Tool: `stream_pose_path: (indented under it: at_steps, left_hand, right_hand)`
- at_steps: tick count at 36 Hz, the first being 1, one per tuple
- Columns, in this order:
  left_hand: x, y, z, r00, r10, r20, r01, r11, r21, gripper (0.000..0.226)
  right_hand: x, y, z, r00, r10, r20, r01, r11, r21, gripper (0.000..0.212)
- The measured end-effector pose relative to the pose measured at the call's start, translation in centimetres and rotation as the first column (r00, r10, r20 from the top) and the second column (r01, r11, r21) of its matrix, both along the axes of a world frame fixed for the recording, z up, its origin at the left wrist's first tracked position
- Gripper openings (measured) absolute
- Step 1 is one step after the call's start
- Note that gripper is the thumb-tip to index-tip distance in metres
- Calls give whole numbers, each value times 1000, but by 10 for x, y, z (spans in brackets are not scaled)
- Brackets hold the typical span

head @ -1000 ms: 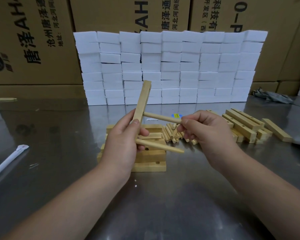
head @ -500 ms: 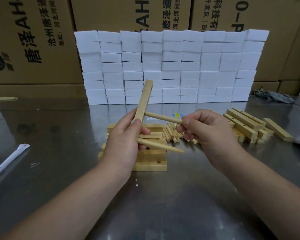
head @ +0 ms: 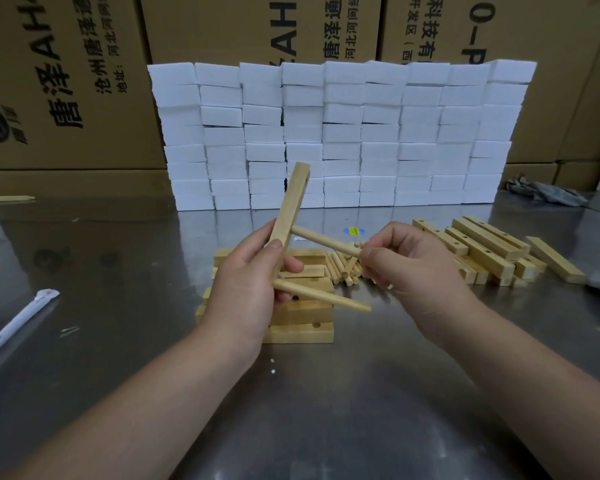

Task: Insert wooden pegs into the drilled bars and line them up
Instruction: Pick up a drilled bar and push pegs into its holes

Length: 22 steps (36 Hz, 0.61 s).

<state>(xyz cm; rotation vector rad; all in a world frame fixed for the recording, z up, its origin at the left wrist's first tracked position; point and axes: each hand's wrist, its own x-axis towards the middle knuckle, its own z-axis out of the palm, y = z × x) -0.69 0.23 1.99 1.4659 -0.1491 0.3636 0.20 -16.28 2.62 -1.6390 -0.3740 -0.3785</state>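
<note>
Left hand [head: 246, 289] grips the bar [head: 290, 209] steeply tilted, steadying it; right hand [head: 406, 265] pinches the upper peg [head: 323, 241], probably seating it.

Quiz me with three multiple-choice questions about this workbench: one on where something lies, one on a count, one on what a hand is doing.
1. Where do the loose pegs lie?
A. in a bucket
B. on a shelf
C. on the table, beside the stacked bars

2. How many pegs stick out of the held bar?
A. one
B. two
C. four

3. What is the right hand doing?
A. pinching the upper peg
B. lying flat on the table
C. gripping a hammer

Answers:
1 is C, since they lie heaped on the metal top next to that stack.
2 is B, since the upper peg and a lower peg both jut from it.
3 is A, since its fingertips close round that peg's free end.
</note>
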Motion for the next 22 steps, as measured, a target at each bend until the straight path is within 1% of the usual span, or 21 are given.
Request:
stream_pose_path:
  at_steps: [5, 7, 9, 14, 18, 22]
  left_hand:
    - [-2, -2, -2, 996, -84, 16, 83, 995, 52, 30]
    - [-3, -4, -3, 992, -124, 26, 122, 990, 71, 32]
    - [-5, -4, -3, 989, -147, 32, 144, 986, 86, 34]
    - [-7, -4, -2, 980, -198, 20, 195, 975, 105, 42]
    - [-6, -4, -3, 986, -164, 26, 158, 976, 149, 45]
    - [-4, -4, -3, 990, -141, 19, 136, 977, 162, 44]
  right_hand:
    - [2, -1, -3, 1000, 20, -4, -20, 994, -106, 24]
    - [2, -1, -4, 1000, 28, 2, -28, 985, -169, 19]
    - [3, -2, -5, 1000, 29, 10, -26, 979, -201, 19]
    - [2, -1, -4, 999, 44, -6, -44, 982, -182, 22]
    - [3, -1, -3, 999, 43, -11, -44, 988, -148, 24]
    - [3, -1, -4, 999, 48, -12, -49, 986, -157, 23]
